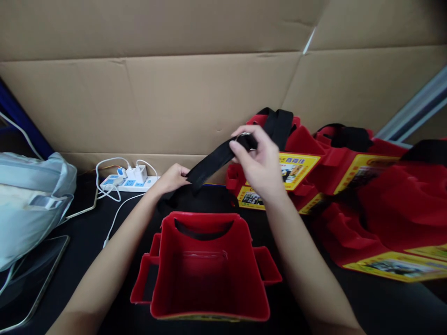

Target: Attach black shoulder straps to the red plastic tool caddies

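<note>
The left hand [172,178] pinches a black strap [212,162], the right hand [267,165] its metal ring [243,134], its fastening to the red bin [242,270] unclear.

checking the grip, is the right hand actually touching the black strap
Touching: the head view shows the right hand pinching the black strap near its metal ring, thumb and fingers against it.

A yellow label [307,170] on a red bin [304,141] behind the right hand [261,163] is showing "背背佳"; print on other yellow labels [391,268] is looking too blurred to read.
</note>
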Available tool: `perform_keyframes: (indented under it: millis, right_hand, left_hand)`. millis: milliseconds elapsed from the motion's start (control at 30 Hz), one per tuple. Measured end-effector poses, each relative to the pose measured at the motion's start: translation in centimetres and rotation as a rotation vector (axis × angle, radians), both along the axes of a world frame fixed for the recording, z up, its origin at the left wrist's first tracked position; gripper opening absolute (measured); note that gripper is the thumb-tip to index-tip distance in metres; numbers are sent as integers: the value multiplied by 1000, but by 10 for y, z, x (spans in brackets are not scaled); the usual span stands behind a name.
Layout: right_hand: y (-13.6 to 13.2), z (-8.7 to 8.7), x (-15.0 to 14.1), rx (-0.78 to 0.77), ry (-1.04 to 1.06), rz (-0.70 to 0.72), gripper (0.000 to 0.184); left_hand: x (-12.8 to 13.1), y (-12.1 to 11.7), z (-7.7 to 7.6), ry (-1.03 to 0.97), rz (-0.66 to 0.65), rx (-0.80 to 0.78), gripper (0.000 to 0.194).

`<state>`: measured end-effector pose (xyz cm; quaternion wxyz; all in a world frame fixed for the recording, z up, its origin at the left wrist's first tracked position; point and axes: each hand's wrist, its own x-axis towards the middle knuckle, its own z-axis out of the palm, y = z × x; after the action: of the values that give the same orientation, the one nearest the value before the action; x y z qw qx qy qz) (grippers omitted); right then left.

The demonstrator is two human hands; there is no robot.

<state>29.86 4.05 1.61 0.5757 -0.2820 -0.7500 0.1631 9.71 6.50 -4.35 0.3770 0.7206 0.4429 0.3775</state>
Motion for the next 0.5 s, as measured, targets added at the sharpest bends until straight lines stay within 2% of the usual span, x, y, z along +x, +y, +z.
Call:
perform_keyframes:
  millis: [100,233,333,400,500]
  right_hand:
    - [-44,13,8,54,-105,43,11]
    - [-96,4,16,187,-551,210,19]
    - [-115,-15,20,215,-853,208,29]
    - [-121,-29,20,203,-999,196,33]
    - [-124,-42,19,176,-1079,230,30]
  left_hand:
    - [4,1,16,-81,81,145,18]
    - [10,-14,51,-222,142,505,18]
    - [18,-54,71,-160,173,760,16]
    - [23,-89,75,-5,158,893,15]
    - [25,-134,63,330,-82,973,21]
